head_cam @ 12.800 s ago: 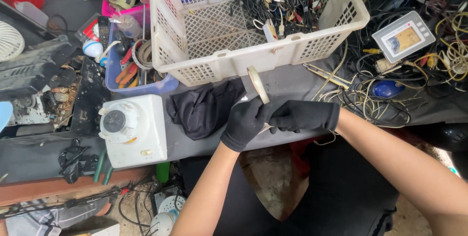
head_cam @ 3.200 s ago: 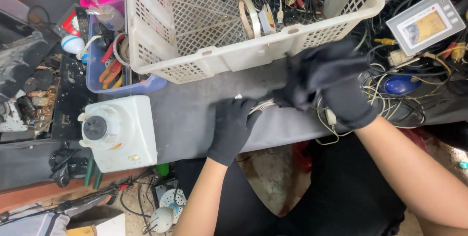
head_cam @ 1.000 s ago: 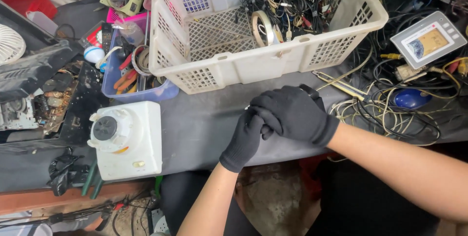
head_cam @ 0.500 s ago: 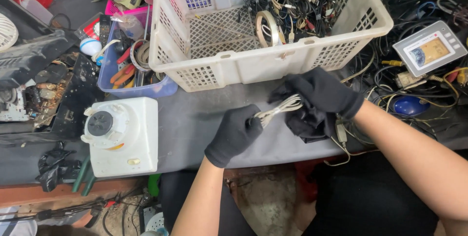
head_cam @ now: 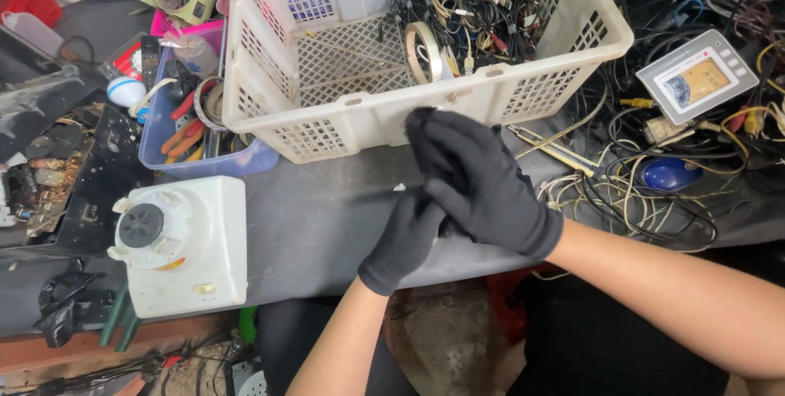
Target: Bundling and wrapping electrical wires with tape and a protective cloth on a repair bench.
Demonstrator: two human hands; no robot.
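Note:
Both my hands wear black gloves and meet over the grey table top [head_cam: 311,224], just in front of a white lattice basket [head_cam: 368,110]. My right hand [head_cam: 482,183] lies across my left hand [head_cam: 405,237] and covers its fingers. Only a small white speck of the white cable [head_cam: 398,187] shows beside the left fingers; the rest is hidden under the gloves. Whether the right hand grips anything I cannot see.
The basket holds tangled cables and a tape roll [head_cam: 423,51]. A white boxy appliance [head_cam: 184,245] stands at the left, with a blue tub of tools [head_cam: 176,159] behind it. At the right lie loose wires [head_cam: 605,196], a blue mouse [head_cam: 666,174] and a grey screen device [head_cam: 697,76].
Half a second ago the white cable was stretched in plain view between my parted hands. The right hand has since moved left over the left hand, hiding the cable.

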